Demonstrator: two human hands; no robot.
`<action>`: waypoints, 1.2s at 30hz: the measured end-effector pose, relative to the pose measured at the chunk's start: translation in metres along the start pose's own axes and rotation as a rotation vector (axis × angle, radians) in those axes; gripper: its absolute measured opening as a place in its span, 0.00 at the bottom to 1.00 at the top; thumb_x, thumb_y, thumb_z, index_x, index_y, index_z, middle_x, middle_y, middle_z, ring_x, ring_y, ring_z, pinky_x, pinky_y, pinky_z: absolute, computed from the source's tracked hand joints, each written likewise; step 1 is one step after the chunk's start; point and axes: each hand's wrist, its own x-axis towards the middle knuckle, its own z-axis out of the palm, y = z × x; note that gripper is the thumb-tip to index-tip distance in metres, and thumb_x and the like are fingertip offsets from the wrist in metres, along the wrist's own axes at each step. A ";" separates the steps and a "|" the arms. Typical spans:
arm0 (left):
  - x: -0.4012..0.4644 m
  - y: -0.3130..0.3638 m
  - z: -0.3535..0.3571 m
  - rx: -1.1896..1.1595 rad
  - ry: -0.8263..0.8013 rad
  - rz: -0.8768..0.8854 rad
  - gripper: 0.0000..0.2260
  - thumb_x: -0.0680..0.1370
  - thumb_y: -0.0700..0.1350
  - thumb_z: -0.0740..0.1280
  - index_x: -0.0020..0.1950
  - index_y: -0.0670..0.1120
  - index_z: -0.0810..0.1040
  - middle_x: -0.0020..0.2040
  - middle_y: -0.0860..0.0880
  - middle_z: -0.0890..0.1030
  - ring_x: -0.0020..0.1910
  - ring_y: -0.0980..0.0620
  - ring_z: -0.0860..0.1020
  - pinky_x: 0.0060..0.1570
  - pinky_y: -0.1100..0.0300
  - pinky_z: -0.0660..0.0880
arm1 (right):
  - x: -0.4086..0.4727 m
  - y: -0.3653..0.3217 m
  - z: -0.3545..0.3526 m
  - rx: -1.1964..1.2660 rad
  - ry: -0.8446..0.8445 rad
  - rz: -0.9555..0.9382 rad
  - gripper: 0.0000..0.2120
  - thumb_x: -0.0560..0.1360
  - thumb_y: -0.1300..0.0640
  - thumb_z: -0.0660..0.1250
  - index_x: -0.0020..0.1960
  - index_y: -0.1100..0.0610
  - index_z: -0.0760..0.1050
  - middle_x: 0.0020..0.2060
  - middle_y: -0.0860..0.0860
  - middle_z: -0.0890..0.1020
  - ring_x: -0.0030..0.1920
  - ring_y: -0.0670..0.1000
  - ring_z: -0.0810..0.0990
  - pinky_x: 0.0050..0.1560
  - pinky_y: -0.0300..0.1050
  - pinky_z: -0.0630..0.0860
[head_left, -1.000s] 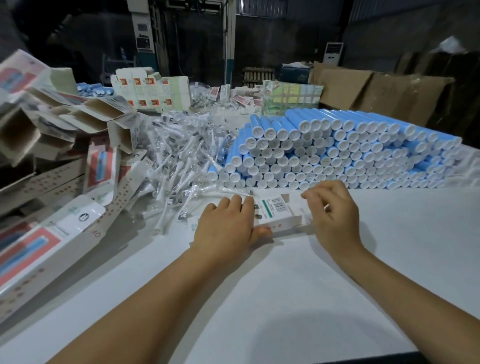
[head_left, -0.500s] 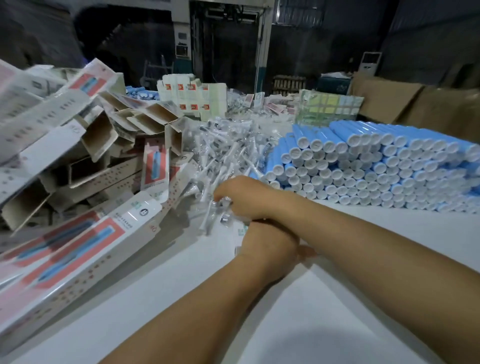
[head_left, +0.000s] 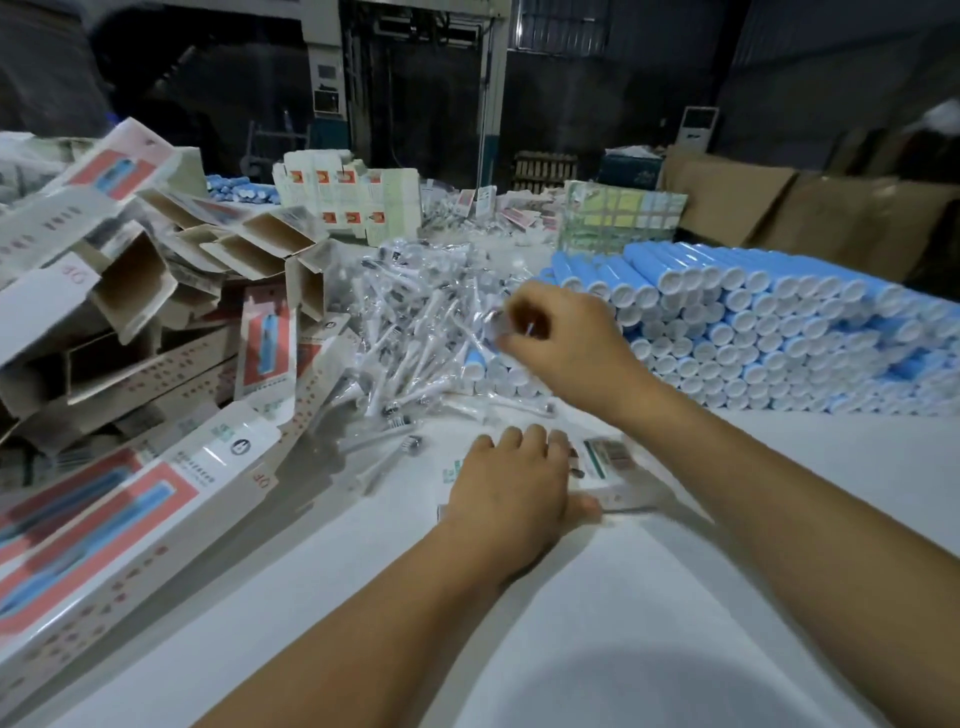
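My left hand (head_left: 511, 480) rests palm down on a small white box (head_left: 608, 467) with a green label, lying flat on the white table (head_left: 597, 649); the hand hides most of the box. My right hand (head_left: 566, 343) reaches across above it to the heap of clear-wrapped white brush heads (head_left: 415, 332). Its fingers are curled and pinch a wrapped piece (head_left: 496, 325) at the heap's right edge. The picture is blurred there, so the piece's shape is unclear.
A large stack of blue tubes with white caps (head_left: 753, 332) fills the right. Open and flat white-and-red cartons (head_left: 135, 322) pile up on the left, one long carton (head_left: 104, 525) lying near the front. More boxes (head_left: 348, 197) and brown cardboard (head_left: 810, 208) stand behind.
My right hand left the small box, crossed over the left wrist to the brush-head heap, and now lifts slightly with a wrapped piece. The left hand stays on the box.
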 end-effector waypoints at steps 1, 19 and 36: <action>0.001 0.000 0.001 -0.059 0.051 0.020 0.32 0.76 0.69 0.53 0.67 0.45 0.64 0.59 0.46 0.72 0.57 0.44 0.71 0.49 0.52 0.64 | -0.013 0.010 -0.019 0.133 0.161 0.058 0.11 0.74 0.60 0.69 0.51 0.46 0.72 0.29 0.46 0.76 0.30 0.42 0.73 0.33 0.35 0.71; 0.000 0.002 0.003 -0.076 0.175 -0.043 0.33 0.74 0.72 0.52 0.67 0.49 0.64 0.58 0.51 0.73 0.57 0.47 0.71 0.51 0.54 0.66 | -0.106 0.082 -0.013 0.440 0.615 0.860 0.03 0.69 0.56 0.73 0.42 0.51 0.80 0.34 0.46 0.83 0.38 0.48 0.80 0.47 0.48 0.76; 0.009 -0.011 -0.001 -0.120 0.124 -0.165 0.31 0.76 0.68 0.49 0.70 0.48 0.61 0.61 0.49 0.72 0.61 0.46 0.70 0.52 0.53 0.66 | -0.120 0.058 -0.007 0.326 0.546 0.674 0.11 0.77 0.56 0.64 0.38 0.52 0.80 0.40 0.41 0.82 0.43 0.46 0.79 0.49 0.47 0.74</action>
